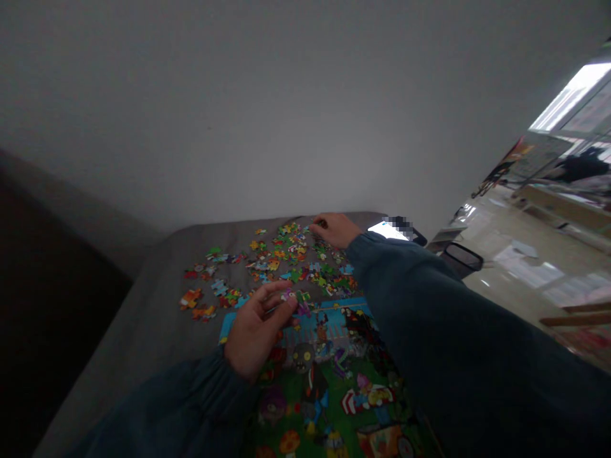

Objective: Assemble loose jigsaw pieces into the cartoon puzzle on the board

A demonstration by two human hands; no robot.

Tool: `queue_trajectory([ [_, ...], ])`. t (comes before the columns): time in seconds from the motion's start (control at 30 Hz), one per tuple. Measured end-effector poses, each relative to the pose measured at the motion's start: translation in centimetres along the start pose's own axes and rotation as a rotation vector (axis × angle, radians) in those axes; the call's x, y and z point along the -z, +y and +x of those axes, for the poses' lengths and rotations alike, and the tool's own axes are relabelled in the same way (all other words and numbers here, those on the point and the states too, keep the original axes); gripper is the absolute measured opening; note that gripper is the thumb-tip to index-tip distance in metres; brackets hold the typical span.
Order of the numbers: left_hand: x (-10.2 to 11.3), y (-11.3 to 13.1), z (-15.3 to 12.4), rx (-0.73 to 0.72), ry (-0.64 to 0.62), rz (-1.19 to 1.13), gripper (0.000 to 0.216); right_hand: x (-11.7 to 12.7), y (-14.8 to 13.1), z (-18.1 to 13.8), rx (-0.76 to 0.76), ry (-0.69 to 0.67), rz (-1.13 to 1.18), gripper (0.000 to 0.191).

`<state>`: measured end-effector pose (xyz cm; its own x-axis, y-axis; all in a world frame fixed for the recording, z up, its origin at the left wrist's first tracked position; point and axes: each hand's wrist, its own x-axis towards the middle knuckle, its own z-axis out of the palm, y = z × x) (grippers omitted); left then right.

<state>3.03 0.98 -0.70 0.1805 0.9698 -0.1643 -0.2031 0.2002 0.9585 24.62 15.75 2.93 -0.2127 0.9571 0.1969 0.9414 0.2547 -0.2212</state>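
Note:
My left hand (260, 327) is at the top edge of a colourful cartoon puzzle picture (334, 381). Thumb and fingers close on a small cluster of purple and green puzzle pieces (300, 303). Farther back, my right hand (337, 230) reaches into the scattered puzzle pieces (291, 248), its fingers curled toward the thumb. Whatever lies between those fingertips is too dark and small to make out. Loose pieces in orange, green, blue and yellow spread between and to the left of my hands. My right sleeve covers part of the picture's right side.
A grey cloth-covered surface (157, 305) lies under everything and meets a pale wall (286, 127) at the back. To the right of my right wrist, a lit screen (389, 230) rests near the edge. Beyond it is a shiny floor (515, 273) at a lower level.

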Motion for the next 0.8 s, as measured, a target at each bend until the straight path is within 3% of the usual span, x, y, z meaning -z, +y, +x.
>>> queue_trajectory([
  [0.13,0.2,-0.2,0.3,0.054,0.078,-0.179,0.052,-2.7,-0.8,4.1,-0.041,-0.007,-0.057,0.035],
  [0.3,0.5,0.3,0.7,0.065,0.128,-0.276,0.051,-5.3,-1.4,5.7,-0.095,-0.038,-0.040,0.030],
  [0.5,0.6,0.2,0.6,0.033,0.099,-0.250,0.051,-4.3,-1.1,5.9,-0.115,0.033,0.089,0.020],
  [0.63,0.7,-0.2,0.7,-0.016,0.081,-0.139,0.051,-1.0,-2.1,1.7,-0.027,0.058,0.264,0.014],
  [0.7,0.7,-0.4,0.6,-0.029,0.075,-0.059,0.051,0.7,-3.0,-2.1,0.047,0.022,0.646,0.019],
  [0.8,0.4,-0.7,0.3,-0.043,0.027,0.027,0.047,2.0,-4.1,-8.4,0.024,-0.110,0.931,0.022],
])
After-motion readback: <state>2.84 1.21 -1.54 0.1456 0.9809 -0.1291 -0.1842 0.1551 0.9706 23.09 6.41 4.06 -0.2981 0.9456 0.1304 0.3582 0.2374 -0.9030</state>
